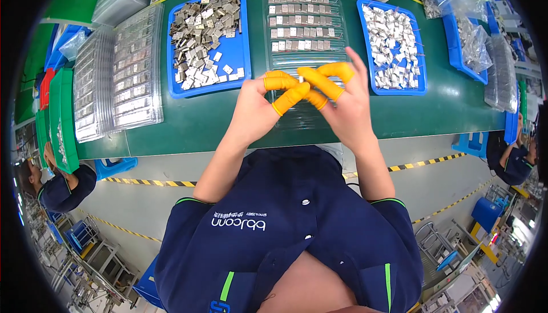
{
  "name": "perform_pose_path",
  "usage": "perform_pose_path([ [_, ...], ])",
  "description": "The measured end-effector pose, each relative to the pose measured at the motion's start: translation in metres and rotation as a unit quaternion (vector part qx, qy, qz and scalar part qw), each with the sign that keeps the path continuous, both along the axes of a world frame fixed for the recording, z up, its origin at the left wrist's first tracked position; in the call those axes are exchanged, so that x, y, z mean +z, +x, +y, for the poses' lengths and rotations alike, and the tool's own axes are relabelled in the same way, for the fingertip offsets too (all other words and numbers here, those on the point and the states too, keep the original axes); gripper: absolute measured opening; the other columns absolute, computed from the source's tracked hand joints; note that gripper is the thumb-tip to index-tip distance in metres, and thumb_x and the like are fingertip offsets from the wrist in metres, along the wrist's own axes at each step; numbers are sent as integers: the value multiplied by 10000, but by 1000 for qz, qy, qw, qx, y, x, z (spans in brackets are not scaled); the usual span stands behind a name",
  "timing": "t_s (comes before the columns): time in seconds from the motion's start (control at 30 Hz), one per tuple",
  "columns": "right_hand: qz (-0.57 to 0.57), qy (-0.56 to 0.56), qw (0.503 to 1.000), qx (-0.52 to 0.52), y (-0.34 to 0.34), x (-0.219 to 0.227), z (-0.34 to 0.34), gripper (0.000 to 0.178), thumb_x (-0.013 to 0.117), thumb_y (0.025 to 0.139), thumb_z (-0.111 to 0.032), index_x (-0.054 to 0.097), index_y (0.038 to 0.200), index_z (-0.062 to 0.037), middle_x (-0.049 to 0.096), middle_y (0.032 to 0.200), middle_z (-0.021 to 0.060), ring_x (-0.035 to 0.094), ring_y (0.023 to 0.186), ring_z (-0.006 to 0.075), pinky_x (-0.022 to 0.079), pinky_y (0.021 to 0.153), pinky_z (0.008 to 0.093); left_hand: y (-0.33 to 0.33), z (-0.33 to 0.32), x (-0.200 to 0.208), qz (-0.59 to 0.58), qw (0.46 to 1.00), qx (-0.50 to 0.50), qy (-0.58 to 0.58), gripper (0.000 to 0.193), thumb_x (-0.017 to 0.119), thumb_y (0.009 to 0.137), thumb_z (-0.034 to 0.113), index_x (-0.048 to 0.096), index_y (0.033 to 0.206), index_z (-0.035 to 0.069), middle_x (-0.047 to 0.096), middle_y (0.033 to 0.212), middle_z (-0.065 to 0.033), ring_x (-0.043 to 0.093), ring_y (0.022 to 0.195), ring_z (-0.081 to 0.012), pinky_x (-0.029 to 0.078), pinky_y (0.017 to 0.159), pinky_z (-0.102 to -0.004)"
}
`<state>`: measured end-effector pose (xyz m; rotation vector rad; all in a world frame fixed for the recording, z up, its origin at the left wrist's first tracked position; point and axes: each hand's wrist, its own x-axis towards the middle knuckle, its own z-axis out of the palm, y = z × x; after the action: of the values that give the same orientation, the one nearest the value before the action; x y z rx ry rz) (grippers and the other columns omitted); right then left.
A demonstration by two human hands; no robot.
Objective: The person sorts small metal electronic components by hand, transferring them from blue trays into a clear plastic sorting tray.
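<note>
Over there, the person's left hand [255, 106] and right hand [350, 106] meet, thumbs and forefingers pinched nearly closed around a small pale piece [301, 79], mostly hidden, above the clear tray [277, 60] on the green surface [439, 107].

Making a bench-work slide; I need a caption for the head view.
Left hand and right hand, in yellow finger cots, meet above a clear tray between blue trays of parts.

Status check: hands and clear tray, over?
Left hand and right hand meeting, small pale part apparently between fingertips. Clear tray beneath, far rows loaded. Hands block view of nearer rows.
</note>
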<state>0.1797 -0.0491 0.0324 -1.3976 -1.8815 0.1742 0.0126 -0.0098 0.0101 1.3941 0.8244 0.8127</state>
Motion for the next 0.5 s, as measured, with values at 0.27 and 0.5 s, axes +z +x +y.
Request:
perform_pose_path([
  [0.27, 150, 12, 988, -22, -2, -20, -2, 237, 734, 643, -110, 684, 874, -90, 623, 765, 45, 590, 783, 191, 369, 952, 433, 1, 1, 4, -91, 989, 37, -110, 125, 598, 822, 70, 645, 909, -7, 626, 852, -54, 576, 806, -138, 433, 759, -257],
  [0.5, 328, -55, 943, 8, -3, -25, -7, 139, 676, 723, -23, 671, 862, -28, 635, 808, 48, 592, 802, 154, 397, 916, 365, 9, -3, -1, -61, 997, -2, -55, 124, 564, 857, 80, 606, 912, -22, 603, 877, -50, 551, 843, -134, 412, 815, -261],
])
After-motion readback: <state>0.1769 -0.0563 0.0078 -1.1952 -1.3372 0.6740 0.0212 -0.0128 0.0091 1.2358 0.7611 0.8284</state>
